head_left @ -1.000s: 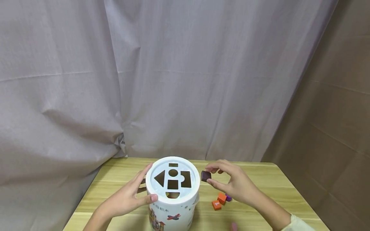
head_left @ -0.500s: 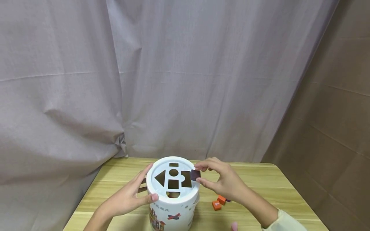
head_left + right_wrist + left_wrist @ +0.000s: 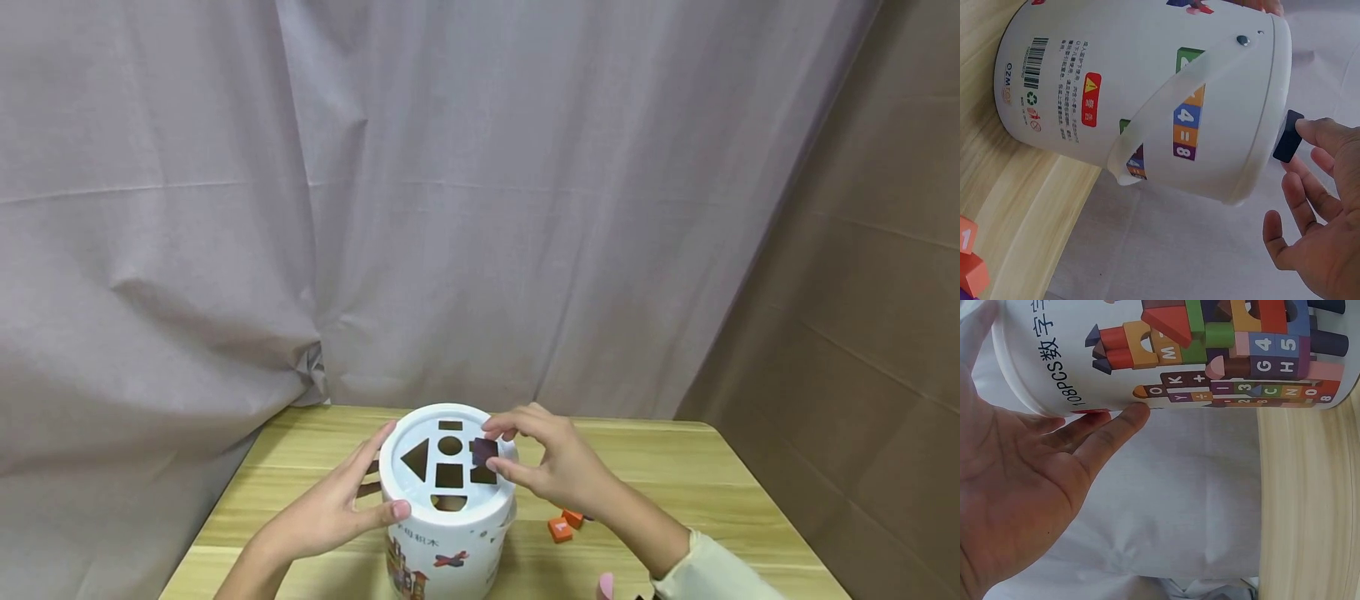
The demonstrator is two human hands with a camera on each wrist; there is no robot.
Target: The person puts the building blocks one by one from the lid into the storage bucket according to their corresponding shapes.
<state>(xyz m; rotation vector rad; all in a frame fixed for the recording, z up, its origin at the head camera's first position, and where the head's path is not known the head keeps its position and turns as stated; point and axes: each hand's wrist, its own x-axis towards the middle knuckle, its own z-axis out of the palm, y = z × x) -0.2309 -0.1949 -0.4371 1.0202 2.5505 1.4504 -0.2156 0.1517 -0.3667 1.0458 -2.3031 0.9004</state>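
My right hand [image 3: 555, 454] pinches a dark, nearly black square block [image 3: 484, 451] between thumb and fingers. The block overlaps the notched rectangular hole at the right of the white bucket's lid [image 3: 467, 493]; in the right wrist view the block [image 3: 1288, 136] is right at the lid's rim. My left hand [image 3: 330, 512] spans the left side of the bucket [image 3: 1110, 319], its straight fingers and thumb resting against the rim and wall. Other lid holes are a triangle, a circle, a square, a small rectangle and a half-round one.
Orange blocks [image 3: 560, 529] lie on the wooden table [image 3: 637, 517] right of the bucket, one marked with a 1, with a purple piece beside them. A pink piece [image 3: 604, 586] lies nearer the front. Grey curtains [image 3: 450, 208] hang behind. The bucket's handle [image 3: 1160, 103] hangs down its side.
My right hand has carried the dark block leftward, from beside the bucket to over the notched hole in the lid. The left hand has stayed at the bucket.
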